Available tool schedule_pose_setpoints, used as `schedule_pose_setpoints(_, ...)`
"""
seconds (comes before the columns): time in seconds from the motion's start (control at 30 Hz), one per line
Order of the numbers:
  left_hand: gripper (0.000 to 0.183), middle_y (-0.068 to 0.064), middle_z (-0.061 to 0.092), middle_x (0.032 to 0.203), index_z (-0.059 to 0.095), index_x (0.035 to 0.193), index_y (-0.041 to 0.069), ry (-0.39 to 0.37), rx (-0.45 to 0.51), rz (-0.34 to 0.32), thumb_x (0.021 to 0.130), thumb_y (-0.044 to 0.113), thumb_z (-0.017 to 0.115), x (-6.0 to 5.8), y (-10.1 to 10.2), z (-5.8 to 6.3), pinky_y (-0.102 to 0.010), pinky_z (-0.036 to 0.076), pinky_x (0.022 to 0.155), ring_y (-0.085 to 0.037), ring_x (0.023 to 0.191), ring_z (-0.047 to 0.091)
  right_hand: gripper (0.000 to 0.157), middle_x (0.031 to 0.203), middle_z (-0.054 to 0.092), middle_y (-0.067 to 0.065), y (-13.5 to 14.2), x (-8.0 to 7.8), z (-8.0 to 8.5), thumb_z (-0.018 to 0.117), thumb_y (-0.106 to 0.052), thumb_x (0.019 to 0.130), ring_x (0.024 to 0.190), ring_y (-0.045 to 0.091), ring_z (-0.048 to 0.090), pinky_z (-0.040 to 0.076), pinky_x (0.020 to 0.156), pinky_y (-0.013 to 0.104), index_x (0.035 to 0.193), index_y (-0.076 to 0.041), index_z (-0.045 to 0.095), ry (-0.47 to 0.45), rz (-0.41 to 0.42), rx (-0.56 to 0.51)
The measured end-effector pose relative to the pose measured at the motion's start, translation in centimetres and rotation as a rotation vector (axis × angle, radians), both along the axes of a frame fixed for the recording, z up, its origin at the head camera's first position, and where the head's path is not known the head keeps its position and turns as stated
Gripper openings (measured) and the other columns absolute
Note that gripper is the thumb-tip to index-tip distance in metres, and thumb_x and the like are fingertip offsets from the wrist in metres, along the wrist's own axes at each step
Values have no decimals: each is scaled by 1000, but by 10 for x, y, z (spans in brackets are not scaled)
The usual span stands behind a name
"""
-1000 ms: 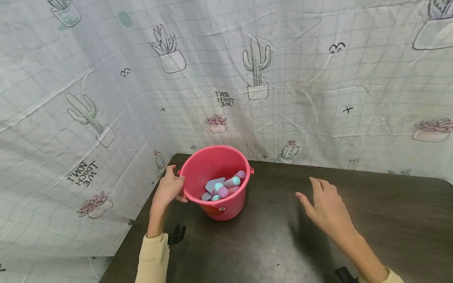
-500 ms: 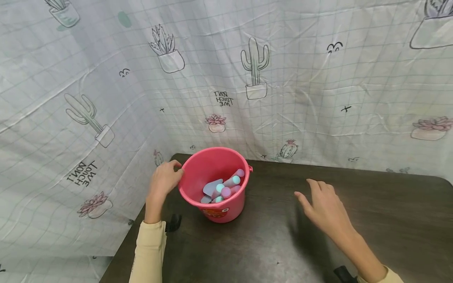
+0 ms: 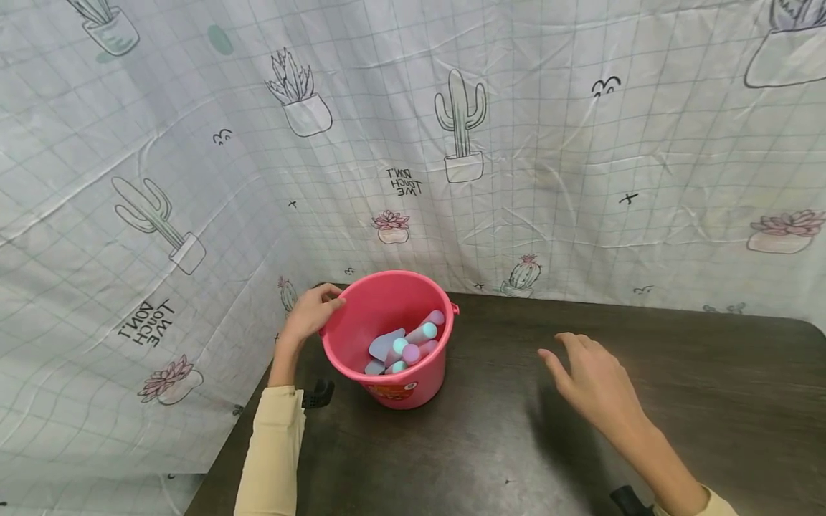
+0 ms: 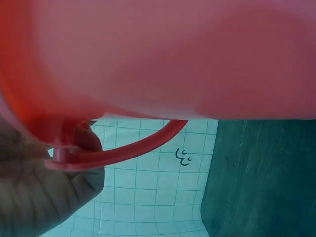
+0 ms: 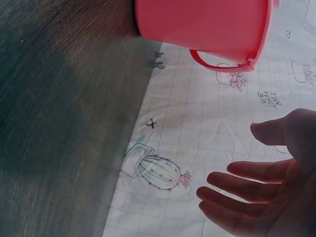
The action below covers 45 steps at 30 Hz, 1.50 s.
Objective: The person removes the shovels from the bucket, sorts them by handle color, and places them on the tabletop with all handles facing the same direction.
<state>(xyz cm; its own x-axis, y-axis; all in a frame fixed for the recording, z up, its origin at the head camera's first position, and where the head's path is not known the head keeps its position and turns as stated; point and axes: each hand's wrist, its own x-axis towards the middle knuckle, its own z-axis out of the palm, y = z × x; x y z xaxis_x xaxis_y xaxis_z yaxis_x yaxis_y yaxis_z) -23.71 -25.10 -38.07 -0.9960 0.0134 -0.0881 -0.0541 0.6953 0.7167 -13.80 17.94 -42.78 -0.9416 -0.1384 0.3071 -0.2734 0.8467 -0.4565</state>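
A pink bucket [image 3: 422, 380] stands on the dark table in the head view. Inside it lie several toy tools with purple and mint-tipped handles [image 3: 411, 352] and a grey-blue shovel-like blade [image 3: 386, 345]. My left hand [image 3: 312, 313] grips the bucket's left rim, its fingers curled over the edge. In the left wrist view, that hand [image 4: 44, 192] is by the handle joint, partly hidden behind the bucket's hanging handle [image 4: 123, 154]. My right hand [image 3: 592, 376] hovers to the right, apart from the bucket, holding nothing. The right wrist view shows its fingers [image 5: 247, 187] spread and relaxed.
A dark wood table [image 3: 503, 437] runs out to the right of the bucket. White grid cloth [image 3: 568, 179] printed with cacti hangs behind the table and along its left side. Black straps [image 3: 319, 394] sit at both wrists.
My left hand has shifted up along the bucket's left side, and its fingers have come over the rim. The bucket has moved slightly toward me. My right hand has stayed nearly still.
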Motion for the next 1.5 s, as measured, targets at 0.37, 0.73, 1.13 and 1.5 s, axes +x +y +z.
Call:
schedule_pose_setpoints(0.37, 18, -12, 58, 84, 52, 110, -5, -120, 208, -8, 101, 10, 49, 16, 5, 0, -27, 48, 53, -13, 58, 54, 37, 110, 70, 25, -19, -1, 11, 74, -17, 97, 95, 43, 69, 54, 77, 59, 119, 11, 64, 94, 41, -74)
schedule_pose_setpoints(0.73, 17, -6, 56, 71, 49, 107, -7, -202, 422, -1, 98, 6, 44, 34, 8, -7, -21, 48, 50, -9, 52, 54, 39, 107, 71, 22, -44, -6, 16, 80, -14, 92, 94, 39, 70, 56, 78, 56, 119, 10, 66, 149, 85, -179)
schedule_pose_setpoints(1.13, 26, -14, 65, 93, 57, 110, -5, -62, 324, 86, 104, 20, 56, 31, 9, -13, -27, 57, 61, -13, 67, 66, 44, 102, 70, 14, -98, -22, 20, 90, 5, 74, 90, 27, 70, 61, 72, 42, 113, 5, 70, 223, 290, -463)
schedule_pose_setpoints(1.5, 28, -7, 61, 89, 62, 119, -3, -33, 352, 156, 106, 21, 56, 20, 11, -17, -24, 44, 56, -10, 62, 53, 43, 106, 69, 16, -122, -26, 22, 90, 1, 75, 88, 26, 64, 62, 72, 41, 113, 7, 70, 178, 365, -392)
